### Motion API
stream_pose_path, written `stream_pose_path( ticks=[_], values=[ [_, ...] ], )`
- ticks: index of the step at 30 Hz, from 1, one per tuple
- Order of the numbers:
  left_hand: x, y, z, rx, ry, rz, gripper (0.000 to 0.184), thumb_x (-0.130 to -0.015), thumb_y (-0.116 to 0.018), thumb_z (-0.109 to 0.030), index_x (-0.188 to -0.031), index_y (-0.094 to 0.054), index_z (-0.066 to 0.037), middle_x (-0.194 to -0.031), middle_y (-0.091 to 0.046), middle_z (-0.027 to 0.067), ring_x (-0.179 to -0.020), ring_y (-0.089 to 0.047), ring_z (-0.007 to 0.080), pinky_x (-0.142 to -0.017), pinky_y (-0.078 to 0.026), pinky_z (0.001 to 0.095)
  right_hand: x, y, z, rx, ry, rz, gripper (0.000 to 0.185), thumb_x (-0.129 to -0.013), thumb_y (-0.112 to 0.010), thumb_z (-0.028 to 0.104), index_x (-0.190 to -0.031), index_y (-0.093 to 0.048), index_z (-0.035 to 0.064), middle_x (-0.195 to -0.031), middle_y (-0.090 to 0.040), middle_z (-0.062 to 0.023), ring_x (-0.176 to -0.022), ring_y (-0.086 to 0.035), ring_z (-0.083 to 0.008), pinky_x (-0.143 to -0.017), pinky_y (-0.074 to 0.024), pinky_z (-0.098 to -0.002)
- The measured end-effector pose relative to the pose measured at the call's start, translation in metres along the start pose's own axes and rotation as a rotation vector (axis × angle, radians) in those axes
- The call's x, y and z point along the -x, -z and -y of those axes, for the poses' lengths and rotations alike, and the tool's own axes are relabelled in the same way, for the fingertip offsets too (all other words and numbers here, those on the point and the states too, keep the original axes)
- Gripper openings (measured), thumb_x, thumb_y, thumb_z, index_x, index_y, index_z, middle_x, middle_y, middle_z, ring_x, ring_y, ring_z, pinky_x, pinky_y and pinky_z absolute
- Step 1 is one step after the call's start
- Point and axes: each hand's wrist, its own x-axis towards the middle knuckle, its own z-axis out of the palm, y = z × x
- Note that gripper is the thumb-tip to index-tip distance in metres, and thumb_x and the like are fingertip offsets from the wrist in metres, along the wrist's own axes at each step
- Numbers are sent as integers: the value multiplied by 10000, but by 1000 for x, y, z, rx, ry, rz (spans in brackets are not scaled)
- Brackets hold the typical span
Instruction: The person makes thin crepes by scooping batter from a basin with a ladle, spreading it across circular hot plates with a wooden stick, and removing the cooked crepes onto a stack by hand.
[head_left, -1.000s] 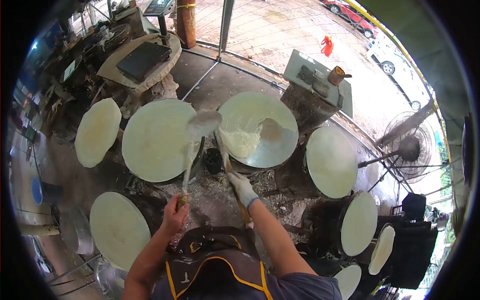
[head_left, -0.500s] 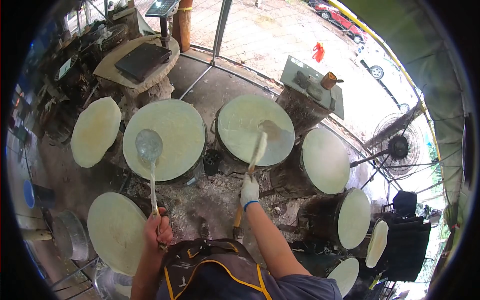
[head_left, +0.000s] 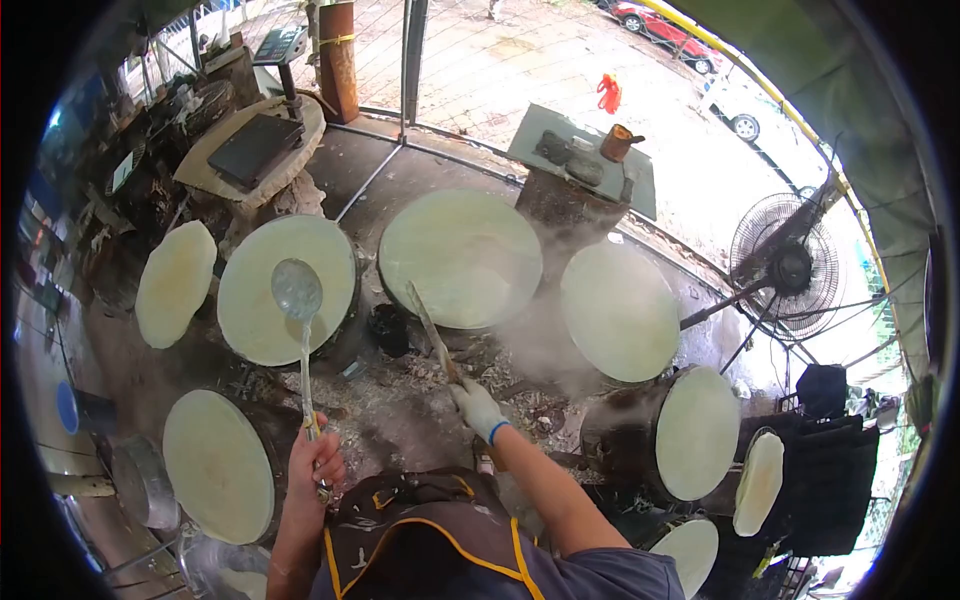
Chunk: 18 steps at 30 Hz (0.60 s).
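Observation:
My left hand (head_left: 316, 460), bare, is closed around the handle of a long metal ladle (head_left: 297, 290). The ladle's bowl hangs over a round griddle covered in pale batter (head_left: 250, 310). My right hand (head_left: 478, 408), in a white glove with a blue cuff, grips a long wooden spatula (head_left: 432, 330). Its blade, turned nearly edge-on, reaches the near left rim of the middle griddle (head_left: 460, 250), which is coated in pale batter. Steam drifts just right of that griddle.
More batter-covered griddles stand around me: right (head_left: 620, 310), lower right (head_left: 698, 435) and lower left (head_left: 217, 465). A fan (head_left: 792, 265) stands at right. A scale (head_left: 255, 150) sits on a stump at upper left. A blue bucket (head_left: 85, 408) is far left.
The spatula has swung left and back from the middle griddle's right side to its near left rim. The darker patch there is now pale. More steam shows, and the view has shifted.

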Motion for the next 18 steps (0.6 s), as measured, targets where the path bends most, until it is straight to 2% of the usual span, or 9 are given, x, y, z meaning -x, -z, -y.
stream_pose_path(
  ticks=[2, 4, 5, 8, 9, 12, 16, 17, 18],
  values=[
    [-6, -25, 20, 43, 7, 7, 238, -937, -496, -101, -1172, -459, -103, -621, -368, -6, -380, -323, 44, -345, -290, 207, 11, 30, -14, 58, 51, -35, 411, -918, -490, 348, -1175, -578, 40, -839, -615, -121, -727, -543, -227, -658, -441, -359],
    [-11, -48, 38, 94, 25, 10, 218, -933, -509, -108, -1148, -477, -100, -635, -376, -4, -394, -332, 45, -363, -303, 208, 1, 72, -10, 0, -106, -43, 441, -916, -457, 358, -1187, -562, 26, -1018, -630, -252, -999, -591, -414, -857, -447, -454],
    [-14, -58, 47, 92, 25, 12, 215, -930, -515, -109, -1142, -483, -99, -643, -378, -4, -405, -336, 46, -376, -309, 209, 3, 95, 11, 34, -18, -98, 424, -917, -455, 357, -1168, -570, 35, -1010, -628, -254, -1002, -587, -419, -857, -447, -464],
    [-20, -85, 69, 86, 30, 1, 213, -922, -529, -111, -1132, -493, -96, -666, -383, -1, -440, -351, 52, -413, -323, 212, -2, 122, 10, 212, 67, -85, 413, -921, -455, 355, -1155, -574, 36, -1002, -625, -256, -999, -579, -429, -856, -444, -478],
    [-19, -97, 75, 82, 28, -11, 219, -920, -532, -112, -1134, -491, -95, -674, -384, 1, -453, -358, 58, -424, -325, 214, 7, 131, 6, 258, 14, 82, 412, -923, -449, 361, -1152, -574, 42, -1030, -615, -268, -1020, -562, -440, -868, -435, -491],
    [-28, -106, 93, 99, 19, 30, 228, -911, -540, -102, -1133, -490, -90, -712, -401, 15, -489, -381, 78, -447, -335, 220, -6, 163, -9, 255, 116, 46, 412, -925, -442, 369, -1132, -571, 37, -1061, -602, -275, -1034, -551, -447, -877, -433, -490],
    [-38, -115, 109, 57, -18, -16, 229, -897, -554, -80, -1119, -496, -79, -785, -452, 47, -511, -402, 101, -456, -345, 227, -53, 193, 38, 288, 10, 11, 421, -931, -436, 356, -1188, -555, 44, -1134, -585, -252, -1074, -541, -427, -904, -424, -479],
    [-41, -116, 109, 44, -12, -41, 228, -894, -555, -74, -1115, -498, -76, -801, -465, 52, -510, -403, 102, -452, -346, 229, -58, 191, 26, 297, 196, 42, 421, -928, -450, 342, -1224, -543, 58, -1134, -588, -258, -1073, -545, -424, -907, -424, -478],
    [-45, -114, 110, 32, -8, -65, 227, -891, -557, -68, -1111, -501, -74, -817, -477, 58, -509, -405, 102, -448, -348, 231, -49, 192, 20, 301, 222, 150, 418, -925, -459, 338, -1227, -540, 60, -1136, -588, -256, -1067, -549, -423, -904, -428, -478]
  ],
)
